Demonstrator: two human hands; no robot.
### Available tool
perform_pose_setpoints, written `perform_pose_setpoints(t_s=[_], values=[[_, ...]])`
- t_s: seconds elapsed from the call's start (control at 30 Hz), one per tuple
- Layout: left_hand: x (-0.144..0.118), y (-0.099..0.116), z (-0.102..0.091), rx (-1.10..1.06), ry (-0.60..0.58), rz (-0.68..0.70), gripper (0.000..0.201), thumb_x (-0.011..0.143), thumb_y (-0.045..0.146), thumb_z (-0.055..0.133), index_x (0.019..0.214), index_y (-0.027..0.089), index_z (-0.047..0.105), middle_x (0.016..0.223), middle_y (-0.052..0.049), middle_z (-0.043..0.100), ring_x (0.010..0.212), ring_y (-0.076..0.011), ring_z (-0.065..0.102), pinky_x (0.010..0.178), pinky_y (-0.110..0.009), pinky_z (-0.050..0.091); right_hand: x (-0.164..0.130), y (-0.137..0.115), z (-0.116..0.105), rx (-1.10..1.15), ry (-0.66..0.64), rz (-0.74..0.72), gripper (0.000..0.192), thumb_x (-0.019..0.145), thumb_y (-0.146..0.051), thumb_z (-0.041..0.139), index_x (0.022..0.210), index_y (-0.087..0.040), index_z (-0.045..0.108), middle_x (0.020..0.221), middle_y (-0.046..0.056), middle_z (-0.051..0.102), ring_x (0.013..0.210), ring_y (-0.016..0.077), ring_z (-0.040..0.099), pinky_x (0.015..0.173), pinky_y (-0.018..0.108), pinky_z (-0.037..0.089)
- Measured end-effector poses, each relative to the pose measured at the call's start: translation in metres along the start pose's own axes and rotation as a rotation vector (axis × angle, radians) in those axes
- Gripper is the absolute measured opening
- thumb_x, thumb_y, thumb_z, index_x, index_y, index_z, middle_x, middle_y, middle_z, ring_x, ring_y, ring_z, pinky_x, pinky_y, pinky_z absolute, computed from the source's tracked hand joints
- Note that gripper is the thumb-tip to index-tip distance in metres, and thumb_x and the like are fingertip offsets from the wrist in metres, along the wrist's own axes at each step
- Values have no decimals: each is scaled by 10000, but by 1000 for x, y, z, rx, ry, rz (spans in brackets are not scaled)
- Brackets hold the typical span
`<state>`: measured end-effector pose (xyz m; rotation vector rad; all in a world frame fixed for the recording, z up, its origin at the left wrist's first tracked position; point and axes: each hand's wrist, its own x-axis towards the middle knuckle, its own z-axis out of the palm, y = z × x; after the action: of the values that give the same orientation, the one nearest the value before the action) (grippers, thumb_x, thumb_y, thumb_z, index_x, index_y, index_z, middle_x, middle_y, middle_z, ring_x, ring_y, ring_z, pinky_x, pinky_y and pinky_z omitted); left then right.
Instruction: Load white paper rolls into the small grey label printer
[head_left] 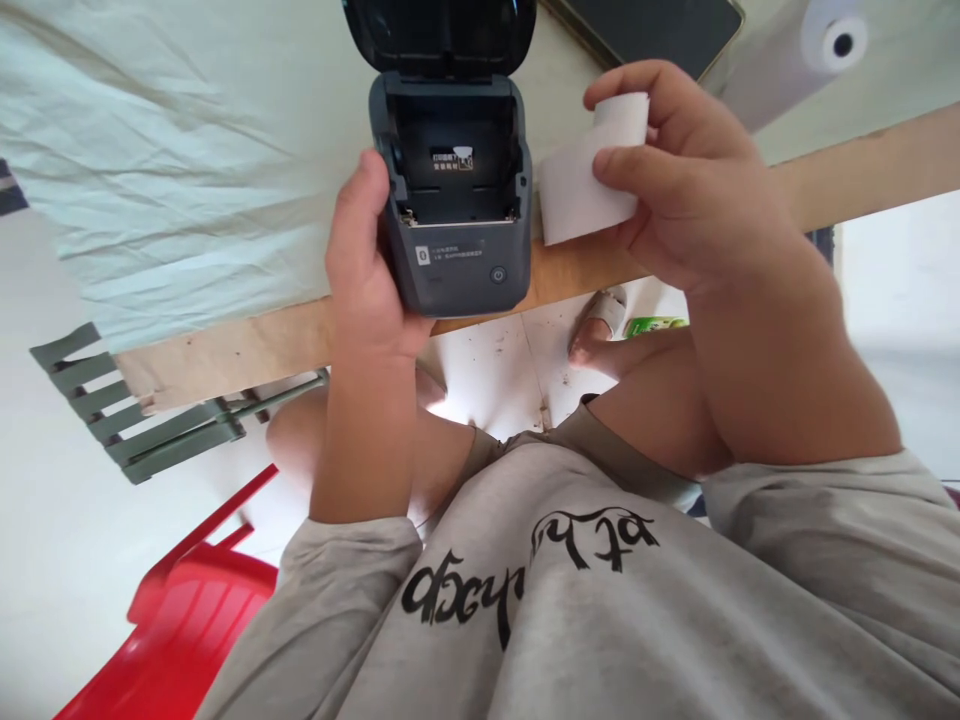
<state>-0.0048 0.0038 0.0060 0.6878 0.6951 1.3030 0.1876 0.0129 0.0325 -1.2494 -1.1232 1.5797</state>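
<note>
Head view looks steeply down past a grey sweatshirt [570, 600] to 2 bare hands held over the near edge of the table [225, 355]. The left hand [367, 270] is clasped around the side of a small dark label printer [457, 200], thumb and palm pressed on its left wall, the other fingers hidden behind the body. The printer's lid [439, 35] is swung up and back, and its paper bay [457, 155] stands open; I see no roll in it, only a small printed sticker on the back wall. The right hand [690, 190] pinches a small white paper roll [585, 180], fingers [637, 165] curled closed over it, with a loose flap of paper hanging toward the printer. The roll sits just beside the printer's right wall, level with the open bay and to its right, not touching that I can make out. Its long axis seems to run roughly across the view, about in line with the bay's width.

Farther back on the pale cloth lie a dark flat device [645, 30] and a bigger white paper roll [817, 50]. Below the table, a red chair [187, 610] and a grey slatted chair [127, 410] stand on the floor.
</note>
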Motion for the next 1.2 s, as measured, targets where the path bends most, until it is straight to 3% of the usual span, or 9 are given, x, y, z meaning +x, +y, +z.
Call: perform_pose_setpoints(t_s=[0.13,0.23,0.33,0.57,0.7,0.8,0.9,1.03,1.2], values=[[0,1,3,-9,-15,-4,346,888,337,344,813,214,659,863,6,675,890,-171,613,972,-391,474,-2,0,-4,69,11,106,410,697,-222,543,1089,-280,434,908,-28,500,740,45,532,586,218,515],[0,1,1,-33,-29,-31,329,885,338,349,820,205,643,915,-16,670,920,-184,608,974,-407,467,0,3,-8,85,42,163,308,713,-315,548,999,-225,477,813,0,507,683,79,548,474,191,446],[1,0,0,-53,-45,-40,312,877,341,364,821,208,640,944,-27,666,961,-198,604,1011,-426,433,-1,6,-10,97,60,155,291,722,-380,572,929,-192,491,778,9,508,664,65,532,437,144,383],[4,-4,0,27,-5,-8,264,811,413,431,768,287,659,908,15,684,999,-232,595,998,-433,441,-5,-1,-7,168,39,159,294,729,-280,573,1001,-255,465,886,-33,504,730,31,531,596,183,523],[5,-4,-2,26,-42,-56,241,801,434,455,794,285,644,942,0,672,1004,-260,587,938,-451,460,-2,-4,-7,210,75,215,217,770,-309,454,962,-208,462,813,-3,484,707,44,541,504,129,469],[4,-4,-4,65,-44,-59,184,802,417,500,845,279,613,974,-1,661,1034,-268,570,896,-449,462,-1,-5,-6,225,68,164,208,789,-315,403,949,-205,478,796,-2,478,658,30,513,446,106,418],[2,-3,-3,89,-27,-85,186,828,395,507,922,251,579,1020,-16,649,1121,-279,532,914,-450,440,-2,-5,-4,225,47,85,241,756,-270,492,995,-240,478,806,-30,484,620,5,463,475,115,442],[0,-1,0,143,7,-117,151,806,418,531,884,297,577,1018,14,644,1168,-280,505,888,-433,455,-2,-5,-4,224,47,84,414,709,-187,536,1085,-312,419,953,-68,498,694,3,507,591,169,497],[0,-2,4,113,1,-66,168,844,391,504,924,258,569,968,14,647,1133,-259,523,940,-415,426,4,-1,-4,231,107,140,310,734,-280,454,1037,-219,435,961,-4,523,844,54,572,557,123,458]])
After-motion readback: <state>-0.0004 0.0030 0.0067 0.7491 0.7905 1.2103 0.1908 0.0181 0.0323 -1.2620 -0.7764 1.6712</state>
